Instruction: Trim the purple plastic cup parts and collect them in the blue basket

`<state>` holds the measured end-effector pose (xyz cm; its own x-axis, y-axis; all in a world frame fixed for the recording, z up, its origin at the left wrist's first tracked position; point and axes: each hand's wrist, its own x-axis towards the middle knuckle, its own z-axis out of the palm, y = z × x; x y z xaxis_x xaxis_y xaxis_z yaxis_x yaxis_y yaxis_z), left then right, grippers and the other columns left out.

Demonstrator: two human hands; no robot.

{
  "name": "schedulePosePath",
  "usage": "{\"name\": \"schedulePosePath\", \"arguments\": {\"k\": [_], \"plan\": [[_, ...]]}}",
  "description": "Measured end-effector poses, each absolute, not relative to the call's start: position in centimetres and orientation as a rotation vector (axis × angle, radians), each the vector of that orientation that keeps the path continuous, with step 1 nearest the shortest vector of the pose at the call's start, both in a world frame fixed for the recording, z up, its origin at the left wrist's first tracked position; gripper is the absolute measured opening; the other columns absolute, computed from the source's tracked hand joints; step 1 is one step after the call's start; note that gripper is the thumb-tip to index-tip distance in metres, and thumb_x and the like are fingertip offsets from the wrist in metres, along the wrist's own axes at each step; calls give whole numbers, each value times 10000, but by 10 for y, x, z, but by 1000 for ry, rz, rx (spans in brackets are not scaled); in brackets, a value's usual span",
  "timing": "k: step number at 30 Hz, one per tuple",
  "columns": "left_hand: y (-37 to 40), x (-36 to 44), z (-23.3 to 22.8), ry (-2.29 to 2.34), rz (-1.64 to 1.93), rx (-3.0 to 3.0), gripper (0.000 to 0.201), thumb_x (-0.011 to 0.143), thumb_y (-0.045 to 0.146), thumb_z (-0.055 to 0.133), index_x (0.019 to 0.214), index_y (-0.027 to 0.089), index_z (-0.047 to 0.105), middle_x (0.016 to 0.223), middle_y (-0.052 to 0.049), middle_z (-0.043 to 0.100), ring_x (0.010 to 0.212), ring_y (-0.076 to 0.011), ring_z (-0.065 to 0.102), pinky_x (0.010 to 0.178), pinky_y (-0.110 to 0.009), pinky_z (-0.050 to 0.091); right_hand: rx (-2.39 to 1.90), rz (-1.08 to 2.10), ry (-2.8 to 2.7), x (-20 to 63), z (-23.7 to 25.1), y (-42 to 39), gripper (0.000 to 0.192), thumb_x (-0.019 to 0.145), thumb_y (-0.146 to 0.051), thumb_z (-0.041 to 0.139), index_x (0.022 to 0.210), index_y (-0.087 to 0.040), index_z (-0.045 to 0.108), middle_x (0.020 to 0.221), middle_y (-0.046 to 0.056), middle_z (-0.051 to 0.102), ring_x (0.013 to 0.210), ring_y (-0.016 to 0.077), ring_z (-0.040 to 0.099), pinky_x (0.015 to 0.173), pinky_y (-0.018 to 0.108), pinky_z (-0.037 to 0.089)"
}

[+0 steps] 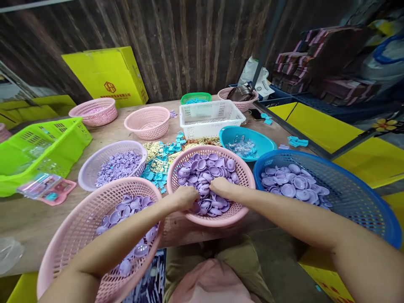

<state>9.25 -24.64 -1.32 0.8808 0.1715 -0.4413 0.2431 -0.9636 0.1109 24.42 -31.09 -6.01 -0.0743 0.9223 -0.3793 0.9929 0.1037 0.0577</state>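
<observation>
Both hands reach into a round pink basket [243, 176] at the table's front, full of small lilac plastic discs [208, 166]. My left hand [186, 197] is curled among the discs at the basket's near side. My right hand [222, 187] lies beside it, fingers bent down into the same pile. Whether either hand grips a disc is hidden by the fingers. My left forearm passes over a nearer pink basket [78, 227] that also holds lilac discs.
A big blue basket [356, 198] with lilac discs stands at the right. A lilac basket [91, 166], a teal bowl [261, 143], a white crate [210, 115], a green crate [59, 139], more pink baskets and loose teal and cream parts [158, 162] crowd the wooden table [28, 219].
</observation>
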Motion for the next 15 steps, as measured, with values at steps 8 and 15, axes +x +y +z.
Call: {"name": "schedulePosePath", "arguments": {"k": [8, 15], "plan": [[-231, 91, -13, 341, -463, 2772, 132, 648, 154, 594, 742, 192, 679, 698, -37, 649, 650, -164, 570, 561, -215, 369, 1892, -287, 2037, 254, -47, -316, 262, 781, -28, 416, 900, -82, 644, 901, 168, 663, 871, 239, 623, 703, 299, 466], [-221, 83, -5, 405, -276, 2627, 224, 683, 130, 549, 861, 179, 675, 604, 4, 583, 561, -110, 494, 544, -193, 327, 1935, -275, 2027, 267, -41, -315, 258, 791, -64, 405, 831, -81, 659, 827, 175, 670, 814, 240, 634, 682, 307, 463]]}}
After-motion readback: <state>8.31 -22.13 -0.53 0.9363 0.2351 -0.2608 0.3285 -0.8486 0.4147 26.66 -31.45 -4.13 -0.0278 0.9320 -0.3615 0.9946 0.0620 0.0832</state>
